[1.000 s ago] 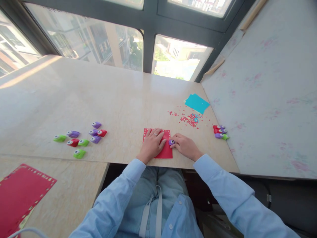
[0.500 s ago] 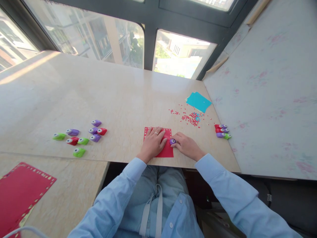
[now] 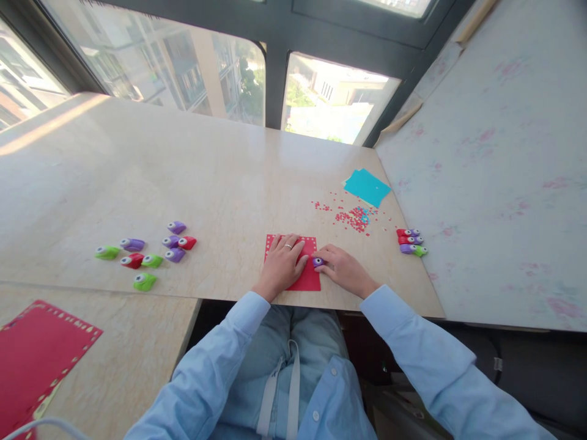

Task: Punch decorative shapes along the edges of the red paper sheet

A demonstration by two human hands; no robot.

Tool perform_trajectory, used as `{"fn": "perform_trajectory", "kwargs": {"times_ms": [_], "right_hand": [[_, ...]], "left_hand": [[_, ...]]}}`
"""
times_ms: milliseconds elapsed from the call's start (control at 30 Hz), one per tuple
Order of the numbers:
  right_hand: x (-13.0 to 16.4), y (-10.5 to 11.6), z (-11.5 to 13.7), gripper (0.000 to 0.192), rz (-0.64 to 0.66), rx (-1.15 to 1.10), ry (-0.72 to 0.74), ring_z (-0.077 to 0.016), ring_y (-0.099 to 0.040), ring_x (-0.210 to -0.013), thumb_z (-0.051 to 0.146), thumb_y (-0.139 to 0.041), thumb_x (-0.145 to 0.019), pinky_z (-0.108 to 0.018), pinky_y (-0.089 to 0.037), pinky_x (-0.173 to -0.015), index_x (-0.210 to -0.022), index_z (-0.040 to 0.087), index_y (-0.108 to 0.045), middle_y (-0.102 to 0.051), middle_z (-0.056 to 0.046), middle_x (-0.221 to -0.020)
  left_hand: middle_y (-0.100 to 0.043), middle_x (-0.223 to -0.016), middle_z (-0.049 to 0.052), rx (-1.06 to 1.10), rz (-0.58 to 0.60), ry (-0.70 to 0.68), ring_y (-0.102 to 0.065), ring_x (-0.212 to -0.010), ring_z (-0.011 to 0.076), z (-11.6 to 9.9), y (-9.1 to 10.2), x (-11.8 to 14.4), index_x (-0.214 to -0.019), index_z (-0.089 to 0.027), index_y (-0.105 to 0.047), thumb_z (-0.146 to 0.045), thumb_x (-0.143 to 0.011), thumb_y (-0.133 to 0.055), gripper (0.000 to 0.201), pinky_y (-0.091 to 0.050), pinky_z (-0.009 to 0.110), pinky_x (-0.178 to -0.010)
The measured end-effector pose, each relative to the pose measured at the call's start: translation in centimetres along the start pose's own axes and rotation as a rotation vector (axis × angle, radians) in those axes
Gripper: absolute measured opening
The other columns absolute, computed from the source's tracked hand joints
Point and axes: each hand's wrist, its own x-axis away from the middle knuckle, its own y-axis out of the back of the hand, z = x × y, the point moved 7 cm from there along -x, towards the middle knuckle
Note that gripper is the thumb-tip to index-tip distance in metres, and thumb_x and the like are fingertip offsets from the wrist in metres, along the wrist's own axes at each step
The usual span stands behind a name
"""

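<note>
A small red paper square [image 3: 308, 280] with punched holes along its far edge lies on the beige table [image 3: 220, 183] close to the near edge. My left hand [image 3: 282, 264] lies flat on it, fingers spread, a ring on one finger. My right hand [image 3: 343, 269] grips a small purple punch [image 3: 317, 261] set on the paper's right edge.
Several purple, red and green punches [image 3: 151, 252] lie scattered to the left. A cluster of punches [image 3: 411, 241] sits at the right by the wall. Red confetti [image 3: 352, 219] and a teal paper [image 3: 367, 187] lie beyond. A larger red sheet [image 3: 36, 360] lies at the lower left.
Both hands stay on the red paper and the purple punch; only the view has shifted slightly.
</note>
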Motion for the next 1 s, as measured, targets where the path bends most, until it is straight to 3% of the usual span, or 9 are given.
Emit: {"fn": "perform_trajectory", "kwargs": {"times_ms": [200, 367, 567, 667, 767, 833, 900, 1000], "right_hand": [[0.0, 0.0, -0.3, 0.025, -0.077, -0.020, 0.023, -0.0221, -0.063, -0.100, 0.014, -0.068, -0.083, -0.038, -0.050, -0.091, -0.108, 0.019, -0.066, -0.068, -0.008, -0.104], [0.5, 1.3, -0.1, 0.031, -0.173, -0.180, -0.018, -0.0196, -0.065, -0.093, 0.022, -0.070, -0.083, -0.034, -0.053, -0.083, -0.114, 0.019, -0.065, -0.069, -0.008, -0.104], [1.5, 2.2, -0.2, 0.038, -0.284, -0.707, -0.228, -0.0167, -0.067, -0.083, 0.037, -0.077, -0.077, -0.029, -0.054, -0.071, -0.110, 0.020, -0.066, -0.070, -0.005, -0.095], [2.1, 1.5, -0.6, 0.039, -0.359, -1.107, -0.340, -0.0148, -0.067, -0.076, 0.040, -0.079, -0.076, -0.026, -0.054, -0.064, -0.107, 0.020, -0.066, -0.071, -0.004, -0.093], [2.4, -1.1, -0.7, 0.033, -0.347, -1.497, -0.426, -0.0148, -0.068, -0.075, 0.041, -0.081, -0.073, -0.024, -0.056, -0.063, -0.093, 0.019, -0.067, -0.071, -0.004, -0.090], [2.7, -3.3, -0.6, 0.028, -0.310, -1.655, -0.525, -0.0155, -0.069, -0.075, 0.042, -0.077, -0.077, -0.025, -0.058, -0.065, -0.088, 0.019, -0.066, -0.072, -0.005, -0.085], [3.3, -5.5, -0.4, 0.023, -0.270, -1.695, -0.676, -0.0167, -0.070, -0.076, 0.041, -0.065, -0.088, -0.028, -0.060, -0.067, -0.088, 0.018, -0.064, -0.072, -0.007, -0.084], [4.6, -6.9, 0.3, 0.033, -0.194, -1.611, -0.864, -0.0189, -0.073, -0.078, 0.044, -0.045, -0.099, -0.031, -0.061, -0.065, -0.095, 0.016, -0.061, -0.073, -0.012, -0.092]], "left_hand": [[-0.058, -0.136, 0.014, 0.090, -0.103, 0.000, -0.051, -0.131, 0.0268, 0.4, 0.2, 0.1, -0.121, -0.017, -0.063, -0.035, -0.096, -0.049, 0.034, -0.036, 0.054, -0.117], [-0.067, -0.119, 0.010, 0.337, -0.435, 0.013, -0.059, -0.120, 0.0207, 1.3, 3.5, 1.3, -0.110, -0.018, -0.066, -0.030, -0.097, -0.047, 0.026, -0.048, 0.044, -0.105], [-0.069, -0.107, 0.007, 0.525, -0.767, 0.123, -0.063, -0.107, 0.0162, 2.1, 9.9, 3.5, -0.101, -0.018, -0.068, -0.028, -0.098, -0.045, 0.026, -0.051, 0.035, -0.096], [-0.068, -0.106, 0.006, 0.584, -0.866, 0.235, -0.063, -0.104, 0.0158, 2.7, 11.2, 4.9, -0.102, -0.018, -0.067, -0.032, -0.098, -0.046, 0.026, -0.050, 0.033, -0.093], [-0.067, -0.107, 0.006, 0.685, -0.900, 0.421, -0.062, -0.102, 0.0158, 3.6, 10.3, 6.7, -0.105, -0.018, -0.066, -0.036, -0.096, -0.048, 0.027, -0.050, 0.031, -0.089], [-0.066, -0.110, 0.006, 0.729, -0.861, 0.505, -0.061, -0.103, 0.0164, 3.7, 8.9, 7.8, -0.107, -0.019, -0.065, -0.039, -0.095, -0.050, 0.028, -0.049, 0.031, -0.089], [-0.066, -0.110, 0.005, 0.747, -0.777, 0.540, -0.061, -0.102, 0.0166, 3.4, 7.4, 8.5, -0.108, -0.020, -0.065, -0.041, -0.094, -0.051, 0.029, -0.049, 0.031, -0.090], [-0.065, -0.111, 0.006, 0.781, -0.627, 0.542, -0.061, -0.101, 0.0170, 2.5, 5.4, 9.0, -0.110, -0.021, -0.063, -0.043, -0.094, -0.050, 0.030, -0.049, 0.031, -0.087]]}}
